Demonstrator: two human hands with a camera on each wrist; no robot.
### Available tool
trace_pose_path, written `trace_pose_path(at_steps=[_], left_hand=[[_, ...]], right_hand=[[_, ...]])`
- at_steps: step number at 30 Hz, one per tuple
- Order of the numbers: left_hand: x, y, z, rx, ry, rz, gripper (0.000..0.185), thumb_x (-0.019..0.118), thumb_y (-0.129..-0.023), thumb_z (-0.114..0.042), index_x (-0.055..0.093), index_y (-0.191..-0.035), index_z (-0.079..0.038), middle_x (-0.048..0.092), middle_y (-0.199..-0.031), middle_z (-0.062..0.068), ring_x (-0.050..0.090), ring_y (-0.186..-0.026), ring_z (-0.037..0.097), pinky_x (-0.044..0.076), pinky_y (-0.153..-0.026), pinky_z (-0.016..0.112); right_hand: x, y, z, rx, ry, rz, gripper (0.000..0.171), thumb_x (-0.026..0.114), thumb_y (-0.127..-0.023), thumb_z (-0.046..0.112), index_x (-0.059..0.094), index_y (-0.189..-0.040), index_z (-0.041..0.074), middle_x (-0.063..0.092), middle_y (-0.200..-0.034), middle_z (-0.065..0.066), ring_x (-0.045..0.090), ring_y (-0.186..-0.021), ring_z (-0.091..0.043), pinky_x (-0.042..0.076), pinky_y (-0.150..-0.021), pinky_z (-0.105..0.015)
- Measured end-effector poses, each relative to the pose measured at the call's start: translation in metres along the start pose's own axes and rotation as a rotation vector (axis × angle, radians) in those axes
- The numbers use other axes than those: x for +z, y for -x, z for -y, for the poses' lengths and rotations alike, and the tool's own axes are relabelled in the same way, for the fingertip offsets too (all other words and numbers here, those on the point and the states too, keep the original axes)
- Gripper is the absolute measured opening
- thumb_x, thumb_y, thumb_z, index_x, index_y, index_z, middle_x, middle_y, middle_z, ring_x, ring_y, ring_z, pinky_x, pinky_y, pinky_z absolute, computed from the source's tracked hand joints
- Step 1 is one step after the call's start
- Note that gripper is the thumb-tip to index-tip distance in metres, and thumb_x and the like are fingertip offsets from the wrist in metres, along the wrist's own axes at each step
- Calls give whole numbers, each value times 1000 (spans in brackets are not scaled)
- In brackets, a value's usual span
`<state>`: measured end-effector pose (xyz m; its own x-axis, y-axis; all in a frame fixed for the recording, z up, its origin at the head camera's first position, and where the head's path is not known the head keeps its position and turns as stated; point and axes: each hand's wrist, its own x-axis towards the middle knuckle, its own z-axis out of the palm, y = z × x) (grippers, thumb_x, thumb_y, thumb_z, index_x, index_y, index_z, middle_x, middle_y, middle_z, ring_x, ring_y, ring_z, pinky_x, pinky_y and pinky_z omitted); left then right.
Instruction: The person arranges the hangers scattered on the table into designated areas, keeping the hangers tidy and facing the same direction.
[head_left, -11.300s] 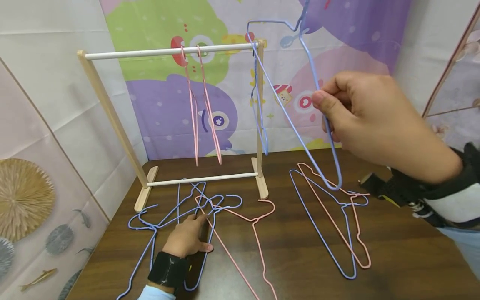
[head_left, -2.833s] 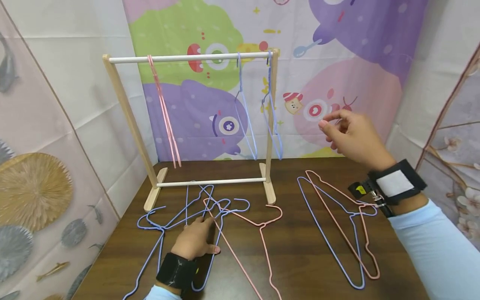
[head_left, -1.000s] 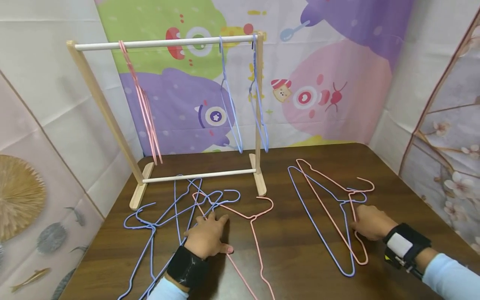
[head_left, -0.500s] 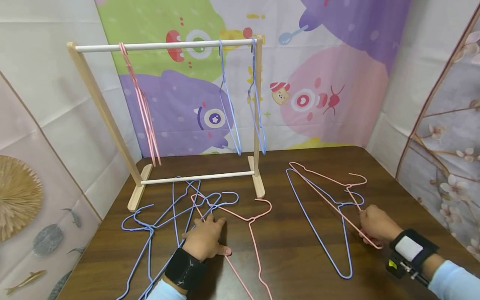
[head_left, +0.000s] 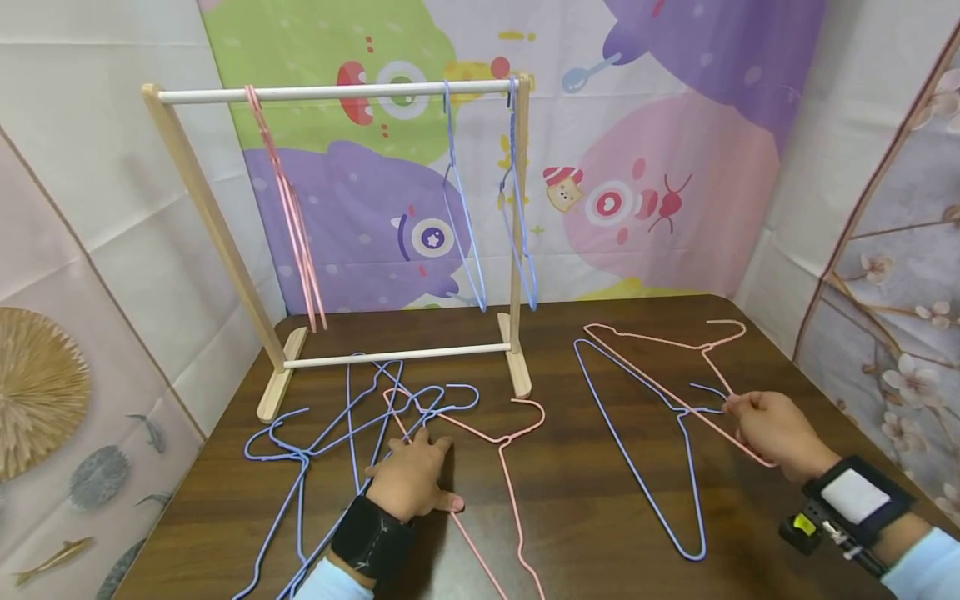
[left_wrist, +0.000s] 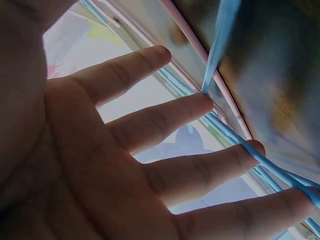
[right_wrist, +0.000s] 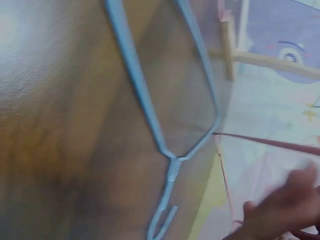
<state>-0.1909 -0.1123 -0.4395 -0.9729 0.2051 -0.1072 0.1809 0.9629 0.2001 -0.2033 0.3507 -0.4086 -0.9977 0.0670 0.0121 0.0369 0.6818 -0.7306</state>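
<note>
Right grip [head_left: 776,429]: your fingers pinch the pink hanger [head_left: 706,347] by one corner, at the desk's [head_left: 577,533] right side.
Snag risk: its long bar crosses above the neck of the blue hanger [head_left: 681,409]; a sideways pull could catch that hook and drag both. Contact cannot be confirmed.
Twist risk: one-corner hold; the frame may rotate in your pinch.
Left grip [head_left: 411,477]: spread wide, holding nothing, fingertips at the hanger pile [head_left: 303,454]; leaning harder could shift the tangle.
Pink wire: thin, shoulders notched, hook curled and pointing away from you.
</note>
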Motion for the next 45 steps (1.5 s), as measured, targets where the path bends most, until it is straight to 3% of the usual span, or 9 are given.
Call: trace_pose_path(at_steps=[3, 6, 11, 19, 22, 31, 40, 45], left_hand=[[-1, 0, 0, 3, -2, -5, 94, 93, -65, -52, 59, -143, -13, 51, -142, 25, 47, -122, 66, 41, -72, 87], [0, 1, 0, 6, -6, -12, 94, 93, -64, -52, 59, -142, -12, 53, -140, 25, 48, -121, 65, 41, -72, 87], [0, 2, 0, 13, -11, -20, 93, 93, -64, -52, 60, -140, -11, 54, -139, 25, 49, -118, 65, 42, -70, 86], [-1, 2, 0, 21, -4, -25, 92, 94, -64, -51, 61, -139, -10, 54, -139, 25, 49, -118, 65, 42, -70, 86], [-1, 1, 0, 25, -2, -25, 92, 94, -64, -51, 61, -139, -10, 54, -139, 24, 49, -118, 65, 42, -70, 86], [-2, 0, 0, 29, -18, -18, 92, 94, -64, -52, 61, -139, -11, 52, -143, 24, 48, -119, 66, 43, -68, 85], [-1, -1, -1, 36, -20, -16, 91, 94, -64, -51, 61, -139, -10, 52, -141, 24, 48, -118, 67, 43, -68, 85], [-1, 0, -1, 37, -18, -14, 91, 94, -64, -51, 62, -138, -10, 53, -139, 24, 48, -118, 66, 43, -68, 86]], right_hand=[[-3, -1, 5, 51, -188, 60, 39, 34, -111, 18, 46, -122, -18, 58, -68, -5, 63, -53, -13, 57, -47, -34], [-5, -1, 9, 68, -263, 100, 39, 31, -112, 22, 39, -126, -14, 59, -75, -6, 70, -58, -17, 60, -51, -37], [-7, -1, 15, 81, -261, 122, 38, 29, -113, 25, 37, -127, -9, 61, -87, -9, 70, -59, -19, 59, -49, -34], [-19, -2, 35, 45, -260, 176, 31, 34, -111, 18, 42, -125, -9, 59, -85, -6, 65, -58, -15, 54, -48, -28], [-28, -6, 46, 17, -212, 186, 31, 35, -112, 18, 41, -124, -10, 60, -86, -6, 65, -58, -14, 54, -47, -27], [-68, -10, 82, -47, -46, 122, 41, 29, -112, 23, 39, -128, -14, 60, -89, -6, 67, -61, -14, 57, -50, -32], [-111, -7, 129, -145, 38, -79, 40, 30, -112, 24, 43, -125, -12, 60, -86, -6, 68, -62, -14, 56, -50, -33], [-124, -3, 153, -186, 62, -121, 40, 32, -112, 26, 43, -125, -10, 60, -84, -4, 69, -62, -14, 56, -49, -35]])
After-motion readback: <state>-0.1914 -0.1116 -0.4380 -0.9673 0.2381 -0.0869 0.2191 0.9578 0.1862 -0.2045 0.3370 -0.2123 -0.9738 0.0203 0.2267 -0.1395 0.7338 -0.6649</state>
